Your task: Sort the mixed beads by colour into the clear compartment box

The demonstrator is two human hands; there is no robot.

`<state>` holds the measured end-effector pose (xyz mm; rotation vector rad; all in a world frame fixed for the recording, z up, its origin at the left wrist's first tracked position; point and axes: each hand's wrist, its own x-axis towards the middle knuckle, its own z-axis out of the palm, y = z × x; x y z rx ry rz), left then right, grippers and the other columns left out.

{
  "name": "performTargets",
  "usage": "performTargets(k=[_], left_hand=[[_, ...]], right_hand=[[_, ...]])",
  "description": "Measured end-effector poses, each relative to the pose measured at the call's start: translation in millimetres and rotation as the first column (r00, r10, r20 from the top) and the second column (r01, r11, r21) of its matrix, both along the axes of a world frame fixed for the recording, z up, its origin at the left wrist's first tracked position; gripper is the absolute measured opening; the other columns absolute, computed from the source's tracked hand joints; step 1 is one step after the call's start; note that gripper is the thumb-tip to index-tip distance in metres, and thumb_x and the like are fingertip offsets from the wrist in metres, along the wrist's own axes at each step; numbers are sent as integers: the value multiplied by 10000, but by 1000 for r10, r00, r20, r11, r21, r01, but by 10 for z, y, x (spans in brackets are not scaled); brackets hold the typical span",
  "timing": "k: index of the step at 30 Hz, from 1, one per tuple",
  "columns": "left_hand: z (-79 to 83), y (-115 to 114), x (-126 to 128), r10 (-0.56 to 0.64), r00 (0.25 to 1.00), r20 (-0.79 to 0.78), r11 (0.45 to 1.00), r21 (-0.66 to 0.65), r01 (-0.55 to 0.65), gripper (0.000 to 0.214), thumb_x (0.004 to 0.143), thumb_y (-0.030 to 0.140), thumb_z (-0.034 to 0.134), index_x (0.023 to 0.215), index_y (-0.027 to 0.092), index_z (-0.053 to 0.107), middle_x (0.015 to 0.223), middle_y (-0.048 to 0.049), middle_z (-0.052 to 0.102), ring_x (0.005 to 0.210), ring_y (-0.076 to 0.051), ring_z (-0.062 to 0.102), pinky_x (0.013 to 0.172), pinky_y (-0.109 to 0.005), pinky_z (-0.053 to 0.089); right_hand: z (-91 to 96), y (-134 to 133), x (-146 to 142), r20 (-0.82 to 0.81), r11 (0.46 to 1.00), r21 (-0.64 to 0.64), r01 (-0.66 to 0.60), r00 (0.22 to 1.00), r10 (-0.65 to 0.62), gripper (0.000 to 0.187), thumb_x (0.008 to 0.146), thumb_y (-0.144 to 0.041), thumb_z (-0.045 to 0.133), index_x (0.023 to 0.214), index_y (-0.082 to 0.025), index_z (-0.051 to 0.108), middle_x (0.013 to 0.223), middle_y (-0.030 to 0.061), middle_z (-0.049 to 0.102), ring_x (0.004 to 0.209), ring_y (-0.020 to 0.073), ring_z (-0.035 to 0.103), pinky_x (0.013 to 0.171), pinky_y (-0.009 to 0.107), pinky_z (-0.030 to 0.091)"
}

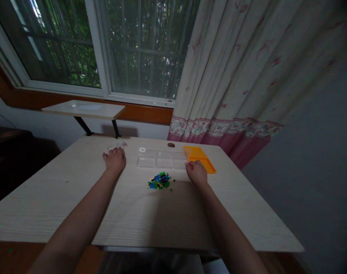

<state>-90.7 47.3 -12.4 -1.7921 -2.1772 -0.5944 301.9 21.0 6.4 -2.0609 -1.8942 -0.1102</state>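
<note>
The left hand [114, 160] and right hand [196, 173] are resting well apart at the counter [162, 224]. The left is lying by crumpled clear plastic [119, 143]; the right is overlapping the orange tray [203, 153] beside the clear compartment tray [164, 163]. Whether either is gripping, I cannot tell. Small coloured pieces [159, 180] are lying piled between the hands.

I get dim daylight through a sliding window [150, 49], greenery [84, 64] outside, a floral curtain [233, 57] to my right, a bluish-grey wall [310, 160], a small raised shelf [109, 110], a pale wood-grain desk [47, 201]
</note>
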Motion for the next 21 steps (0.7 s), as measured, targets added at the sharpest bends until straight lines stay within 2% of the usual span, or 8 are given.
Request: performTargets(k=[4, 8, 12, 16, 21], left_hand=[[101, -15, 54, -89, 996, 14, 992, -85, 89, 417, 903, 281, 408, 1197, 96, 639, 1135, -210, 677, 1116, -346, 586, 998, -511, 390], [150, -7, 124, -256, 933, 251, 964, 2, 264, 438, 910, 263, 394, 1257, 131, 628, 1188, -137, 691, 1048, -239, 653, 940, -325, 472], [203, -54, 211, -342, 864, 369, 933, 19, 361, 394, 895, 266, 417, 1173, 174, 680, 1089, -88, 737, 962, -220, 684, 873, -297, 500], [242, -91, 248, -369, 875, 313, 919, -14, 393, 383, 899, 281, 420, 1157, 173, 681, 1052, -95, 744, 947, -230, 686, 860, -308, 498], [296, -120, 216, -438, 897, 61, 879, -180, 442, 364, 827, 218, 466, 1107, 158, 691, 1037, -128, 728, 996, -265, 654, 882, -345, 469]], right_hand=[[-2, 9, 1, 12, 1000, -21, 8, 1000, -8, 404, 994, -417, 397, 1030, -206, 739, 992, 95, 627, 937, 188, 614, 830, 252, 421], [-12, 22, 2, 6, 999, -30, 12, 1000, -11, 400, 993, -422, 398, 1061, -216, 733, 1008, 93, 624, 954, 193, 615, 831, 256, 424], [-14, 28, 1, -4, 999, -40, 19, 1000, -19, 382, 990, -409, 411, 1081, -217, 728, 1033, 94, 622, 980, 196, 612, 846, 256, 422], [-22, 42, 6, 3, 999, -33, 21, 1000, -21, 371, 988, -394, 415, 1079, -215, 727, 1034, 96, 621, 971, 196, 615, 829, 254, 423], [-58, 69, 25, 9, 1000, -23, 10, 1000, -10, 357, 985, -384, 422, 1068, -218, 727, 1032, 93, 624, 973, 193, 612, 834, 250, 423]])
